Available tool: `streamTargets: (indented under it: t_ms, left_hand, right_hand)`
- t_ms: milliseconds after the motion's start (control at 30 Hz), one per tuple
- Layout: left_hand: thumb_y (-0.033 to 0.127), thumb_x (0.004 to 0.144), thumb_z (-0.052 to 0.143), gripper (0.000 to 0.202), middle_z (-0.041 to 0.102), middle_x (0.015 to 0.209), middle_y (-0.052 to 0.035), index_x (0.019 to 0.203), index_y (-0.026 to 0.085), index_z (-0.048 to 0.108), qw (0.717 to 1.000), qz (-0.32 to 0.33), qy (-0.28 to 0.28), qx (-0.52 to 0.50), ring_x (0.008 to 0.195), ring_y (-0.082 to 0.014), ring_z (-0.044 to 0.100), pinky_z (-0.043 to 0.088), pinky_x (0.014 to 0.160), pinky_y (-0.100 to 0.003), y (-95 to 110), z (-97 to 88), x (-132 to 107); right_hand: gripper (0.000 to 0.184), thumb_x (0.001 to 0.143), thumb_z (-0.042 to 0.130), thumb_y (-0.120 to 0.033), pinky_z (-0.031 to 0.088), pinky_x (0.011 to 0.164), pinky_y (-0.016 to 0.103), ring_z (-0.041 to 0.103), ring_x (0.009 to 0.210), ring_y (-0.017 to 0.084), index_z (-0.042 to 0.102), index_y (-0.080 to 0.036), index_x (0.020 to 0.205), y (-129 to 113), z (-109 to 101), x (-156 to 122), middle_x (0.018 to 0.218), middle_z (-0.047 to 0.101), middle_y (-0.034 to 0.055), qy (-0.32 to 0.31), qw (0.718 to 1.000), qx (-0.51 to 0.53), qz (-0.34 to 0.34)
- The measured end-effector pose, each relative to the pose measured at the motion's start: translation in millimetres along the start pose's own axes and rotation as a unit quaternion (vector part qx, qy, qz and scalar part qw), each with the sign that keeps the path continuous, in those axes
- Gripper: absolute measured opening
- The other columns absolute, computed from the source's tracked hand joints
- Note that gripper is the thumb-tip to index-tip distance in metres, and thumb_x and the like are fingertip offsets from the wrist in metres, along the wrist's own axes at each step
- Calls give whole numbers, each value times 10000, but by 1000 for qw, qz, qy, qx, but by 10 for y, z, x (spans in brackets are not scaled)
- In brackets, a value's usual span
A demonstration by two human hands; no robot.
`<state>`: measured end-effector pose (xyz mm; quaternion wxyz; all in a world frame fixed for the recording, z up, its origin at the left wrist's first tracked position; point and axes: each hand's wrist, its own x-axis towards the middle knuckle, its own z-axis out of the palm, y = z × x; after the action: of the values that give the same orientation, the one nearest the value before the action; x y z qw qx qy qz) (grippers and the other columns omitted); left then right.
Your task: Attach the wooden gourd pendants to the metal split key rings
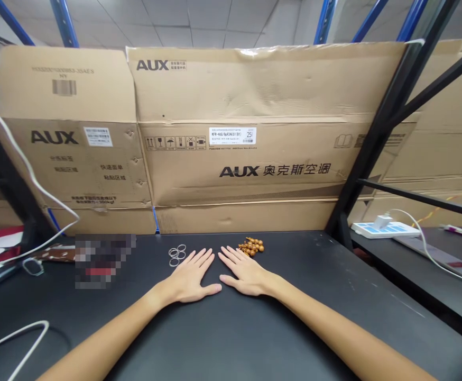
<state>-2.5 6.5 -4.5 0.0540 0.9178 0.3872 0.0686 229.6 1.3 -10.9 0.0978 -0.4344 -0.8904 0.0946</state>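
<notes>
My left hand (193,276) lies flat on the black table (215,338), palm down with its fingers stretched out and nothing in it. Just beyond it, to the left, is a small group of thin silver metal rings (177,255). My right hand (243,271) also rests palm down, fingers extended, holding nothing. A pile of brown, glossy gourd-shaped beads or pendants (252,246) sits right behind its fingertips, partly hidden by them. The two thumbs point at each other and nearly meet.
Tall cardboard sheets (270,106) wall off the table's back edge. On the left are a pixelated patch (102,259), a white cable (33,174) and a dark glasses-like item (33,266). A black metal post (377,132) and a power strip (385,229) stand right.
</notes>
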Motion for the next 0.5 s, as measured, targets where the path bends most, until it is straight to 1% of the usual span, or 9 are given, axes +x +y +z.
streamTargets:
  t_ms: [200, 500]
  left_hand:
    - [701, 837, 353, 829, 150, 1541, -60, 1486, 218, 171, 1000, -2, -1, -14, 1424, -247, 130, 84, 1168, -413, 8, -9, -2]
    - [699, 836, 363, 829, 147, 1542, -59, 1487, 229, 158, 1000, -1, 6, -20, 1425, -245, 129, 72, 1165, -413, 6, 4, -3]
  right_hand:
    - [707, 928, 277, -599, 110, 1169, 396, 79, 1424, 234, 196, -162, 1479, -62, -31, -32, 1540, 117, 74, -5, 1000, -2, 0]
    - [712, 924, 252, -621, 89, 1170, 390, 64, 1427, 223, 182, -186, 1482, -45, -8, -27, 1545, 106, 55, -1, 1000, -3, 0]
